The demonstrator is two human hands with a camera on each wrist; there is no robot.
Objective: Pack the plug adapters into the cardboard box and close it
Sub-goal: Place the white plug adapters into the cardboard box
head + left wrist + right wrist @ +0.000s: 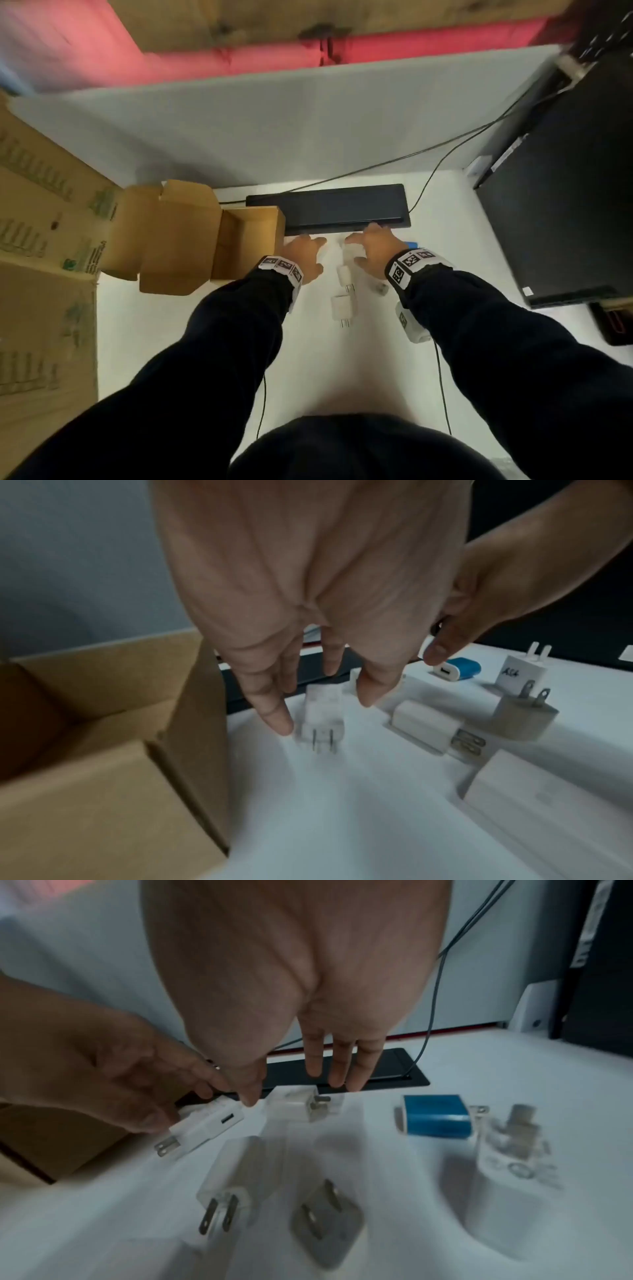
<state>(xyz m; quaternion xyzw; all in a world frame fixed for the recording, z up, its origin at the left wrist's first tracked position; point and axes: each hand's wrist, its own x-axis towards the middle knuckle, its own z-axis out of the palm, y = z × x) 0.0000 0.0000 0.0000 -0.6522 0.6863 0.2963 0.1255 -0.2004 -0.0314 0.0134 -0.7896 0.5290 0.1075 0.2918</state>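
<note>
The open cardboard box [251, 219] stands left of my hands, its lid flaps folded out to the left. Several white plug adapters lie on the white table, among them one [344, 275] and another [342, 306] between my wrists. A blue adapter [433, 1115] lies further right. My left hand [325, 710] reaches down beside the box wall and its fingertips pinch a white adapter [320, 718] with its prongs toward me. My right hand [294, 1088] hovers with straight fingers over another white adapter [304, 1104] and holds nothing.
A flat black device [342, 207] with cables lies just beyond my fingers. A black computer case [565, 212] stands to the right. A large printed carton [41, 274] fills the left side. A grey partition [274, 120] closes off the back.
</note>
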